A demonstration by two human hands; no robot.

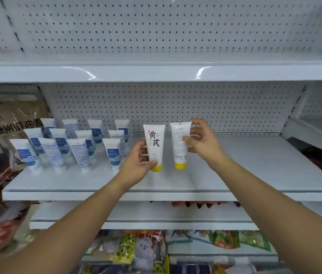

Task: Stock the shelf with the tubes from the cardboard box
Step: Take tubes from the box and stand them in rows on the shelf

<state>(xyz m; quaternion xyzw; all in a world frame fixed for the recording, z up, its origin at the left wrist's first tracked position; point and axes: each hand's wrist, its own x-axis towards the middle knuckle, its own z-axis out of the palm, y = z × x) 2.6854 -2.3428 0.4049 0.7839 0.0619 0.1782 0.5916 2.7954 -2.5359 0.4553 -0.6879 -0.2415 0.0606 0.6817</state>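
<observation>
The left hand (138,161) grips a yellow-capped tube (154,145), cap down. The right hand (202,142) grips a second tube (180,147) just beside it. Blue-labelled tubes (67,147) stand left of both hands.

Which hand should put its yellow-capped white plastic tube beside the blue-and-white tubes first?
Probably left. The left hand holds its yellow-capped white plastic tube closer to the blue-and-white tubes, front label facing out; the right hand holds its tube back outward.

Glossy white metal shelf (255,167) — smooth plastic tubes (154,147).

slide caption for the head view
Left hand and right hand hold yellow-capped tubes cap-down at the shelf
</observation>
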